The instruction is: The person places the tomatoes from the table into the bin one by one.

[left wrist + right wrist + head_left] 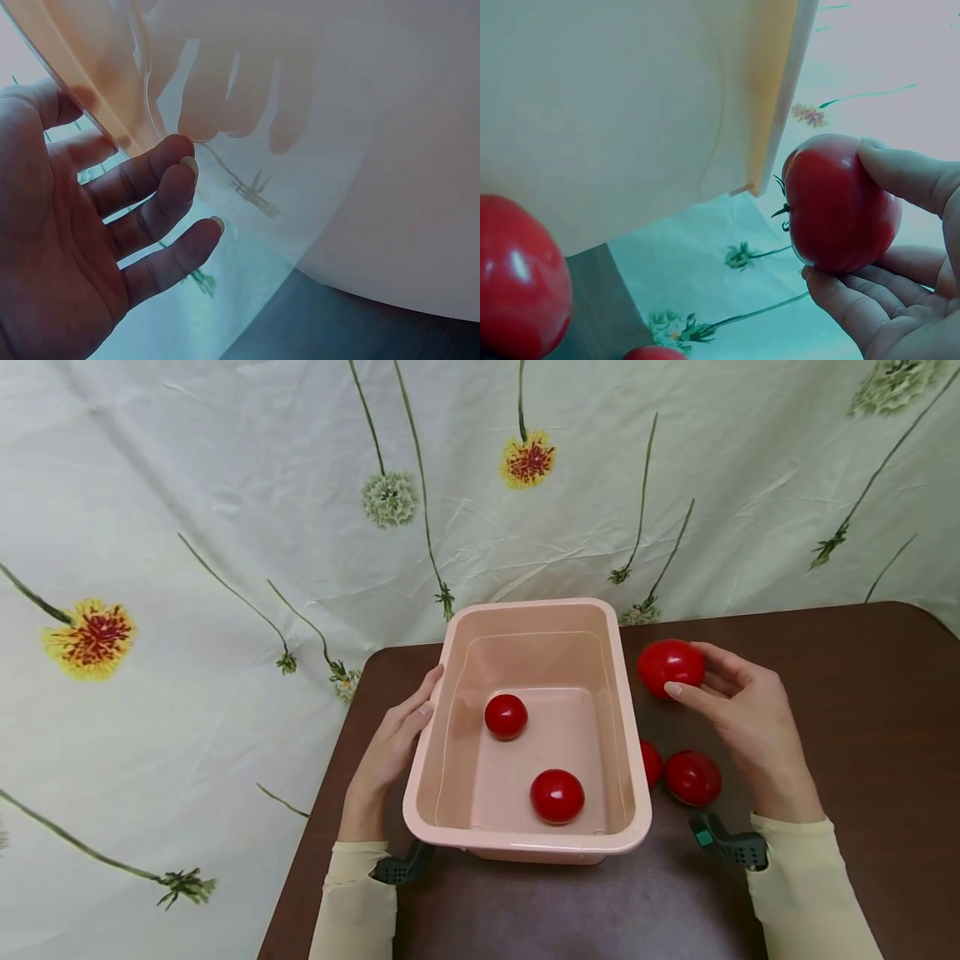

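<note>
A pale pink plastic bin (540,842) stands on the dark table, with two red tomatoes (557,796) on its floor. At the bin's left side, my left hand (392,745) touches the outer edge of the rim; its other fingers (169,259) are loosely bent below the rim, beside the outer wall. My right hand (750,714) holds a tomato (670,667) between thumb and fingers, to the right of the bin and apart from it. Small green leaves show on this tomato (844,206) in the right wrist view.
Two more tomatoes lie right of the bin: one (693,777) in full view, the other (651,763) partly hidden by the bin wall. The brown table (862,735) reaches to the right. A flower-printed cloth (225,610) hangs behind and to the left.
</note>
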Tool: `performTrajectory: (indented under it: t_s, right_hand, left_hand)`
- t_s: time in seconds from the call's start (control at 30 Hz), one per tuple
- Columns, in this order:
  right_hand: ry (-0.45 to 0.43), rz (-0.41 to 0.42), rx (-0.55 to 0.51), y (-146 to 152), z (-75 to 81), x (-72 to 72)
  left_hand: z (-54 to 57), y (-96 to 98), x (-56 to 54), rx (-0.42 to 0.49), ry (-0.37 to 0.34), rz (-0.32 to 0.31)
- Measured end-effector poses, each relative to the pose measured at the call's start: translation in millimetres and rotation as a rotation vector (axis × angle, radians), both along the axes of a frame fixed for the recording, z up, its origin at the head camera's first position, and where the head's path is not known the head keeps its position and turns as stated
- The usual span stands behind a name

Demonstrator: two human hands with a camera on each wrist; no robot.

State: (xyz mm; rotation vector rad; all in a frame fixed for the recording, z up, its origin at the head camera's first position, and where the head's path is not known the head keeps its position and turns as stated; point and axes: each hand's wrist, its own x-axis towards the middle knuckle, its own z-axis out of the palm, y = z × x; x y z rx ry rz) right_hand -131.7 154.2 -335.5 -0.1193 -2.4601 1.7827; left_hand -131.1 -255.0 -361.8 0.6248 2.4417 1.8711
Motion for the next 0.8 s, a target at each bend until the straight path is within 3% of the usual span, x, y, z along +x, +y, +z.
performTrajectory:
  t_s: [0.27, 0.8]
  right_hand:
    - [0.055, -0.053, -0.089, -9.8, 11.8, 10.9]
    - [0.123, 0.012, -0.138, -21.3, 20.6, 21.8]
  left_hand:
    - [-0.7, -1.8, -0.7, -0.004, 0.001, -0.001]
    - [-0.1, -2.0, 0.1, -0.021, 0.002, 0.009]
